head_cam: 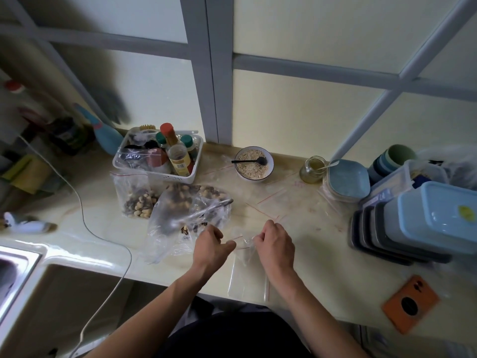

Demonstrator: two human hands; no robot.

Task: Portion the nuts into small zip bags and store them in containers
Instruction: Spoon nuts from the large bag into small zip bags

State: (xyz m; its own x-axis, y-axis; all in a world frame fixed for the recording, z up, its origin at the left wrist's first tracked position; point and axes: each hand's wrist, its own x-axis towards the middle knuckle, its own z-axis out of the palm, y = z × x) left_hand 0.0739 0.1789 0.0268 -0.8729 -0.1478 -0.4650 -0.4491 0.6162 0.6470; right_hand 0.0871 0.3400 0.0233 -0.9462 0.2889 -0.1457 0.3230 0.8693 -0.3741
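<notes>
Both hands (244,241) pinch the zip bag (247,270) overhanging the counter edge (335,310).

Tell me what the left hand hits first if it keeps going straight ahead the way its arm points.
Probably the large loose bag of nuts, lying just beyond the left hand, which pinches the small zip bag. Depth is hard to judge from the single head view.

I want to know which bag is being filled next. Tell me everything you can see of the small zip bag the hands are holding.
The small zip bag is clear, thin plastic with a red line along its mouth and looks empty. It lies on the pale countertop near the front edge. The left hand and right hand each pinch its top edge, seemingly pulling the mouth apart.
</notes>
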